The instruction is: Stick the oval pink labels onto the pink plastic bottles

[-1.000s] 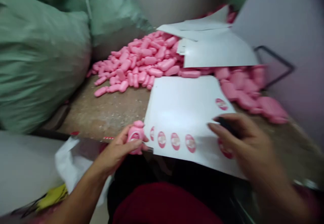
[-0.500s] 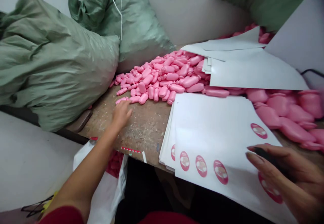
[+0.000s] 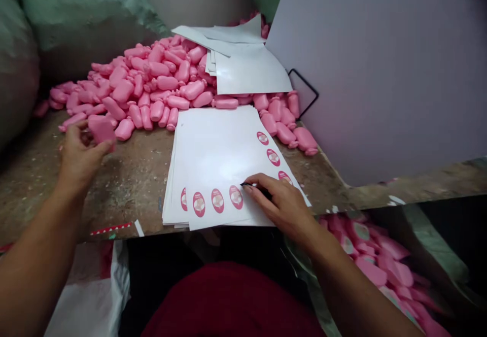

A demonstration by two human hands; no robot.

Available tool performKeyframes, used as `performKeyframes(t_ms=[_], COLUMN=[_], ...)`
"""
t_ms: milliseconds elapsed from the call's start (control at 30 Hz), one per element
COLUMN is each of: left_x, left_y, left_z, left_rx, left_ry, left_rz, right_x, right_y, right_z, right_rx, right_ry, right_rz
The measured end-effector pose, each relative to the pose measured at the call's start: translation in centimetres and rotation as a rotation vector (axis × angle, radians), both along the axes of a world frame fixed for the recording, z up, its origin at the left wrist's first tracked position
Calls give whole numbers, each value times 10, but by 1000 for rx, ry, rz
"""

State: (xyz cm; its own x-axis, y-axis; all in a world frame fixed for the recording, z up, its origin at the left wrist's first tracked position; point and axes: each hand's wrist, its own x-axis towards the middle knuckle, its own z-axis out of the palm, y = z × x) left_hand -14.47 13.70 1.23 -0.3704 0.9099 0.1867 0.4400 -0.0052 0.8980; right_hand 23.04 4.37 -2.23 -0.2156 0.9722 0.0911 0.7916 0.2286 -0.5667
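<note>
My left hand is closed on a small pink bottle, just above the table at the near left edge of a heap of similar bottles. No label shows on the visible side of that bottle. Low over a stack of white sticker sheets, my right hand pinches a thin dark pointed tool. Its tip is at the upper right edge of an oval pink sticker. Other oval stickers remain along the sheet's bottom and right edges. Most of the tool is hidden by my fingers.
Loose white sheets lie over the heap. Green sacks stand at the back left. A pale panel with a black wire handle rises at the right. Labelled pink bottles fill a sack below the table edge.
The labelled bottle has left my left hand, which reached to the heap and now holds another pink bottle. My right hand has moved from the sheet's right side to a bottom-row sticker.
</note>
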Motion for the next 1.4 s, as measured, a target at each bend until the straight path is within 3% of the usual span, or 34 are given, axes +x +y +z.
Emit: performKeyframes(t_ms=[33,100,200,267,433,533,600,767,833,1233,1400], left_x=[18,60,117,138,136,137,148,185,193,194,192], left_y=[-9,-26,-49,-61,-82,-86,-86,-81,-79,-80,-80], left_z=[0,-2,-9,-15,-18,-9,-6,-15,-21,-26,-28], left_rx=[43,18,-77,-159,-202,-201,-208,-418,-444,-415,-418], left_ry=[-157,-468,-620,-474,363,524,339,-711,-884,-950,-998], left_rz=[7,-123,-303,-347,-468,-526,-485,-361,-306,-298,-299], right_x=[0,-1,-2,-1,3,2,0,-4,-4,-12,-8], right_y=[1,3,2,1,1,2,2,3,4,6,9], right_z=[-1,-1,1,2,2,2,1,0,0,-1,2], right_rx=[16,26,22,37,47,65,69,87,92,52,-37], right_ry=[-15,-23,-64,-130,-173,-160,-159,-169,-175,-211,-77], right_rz=[-6,-15,-14,-32,-36,-1,13,15,17,-19,-28])
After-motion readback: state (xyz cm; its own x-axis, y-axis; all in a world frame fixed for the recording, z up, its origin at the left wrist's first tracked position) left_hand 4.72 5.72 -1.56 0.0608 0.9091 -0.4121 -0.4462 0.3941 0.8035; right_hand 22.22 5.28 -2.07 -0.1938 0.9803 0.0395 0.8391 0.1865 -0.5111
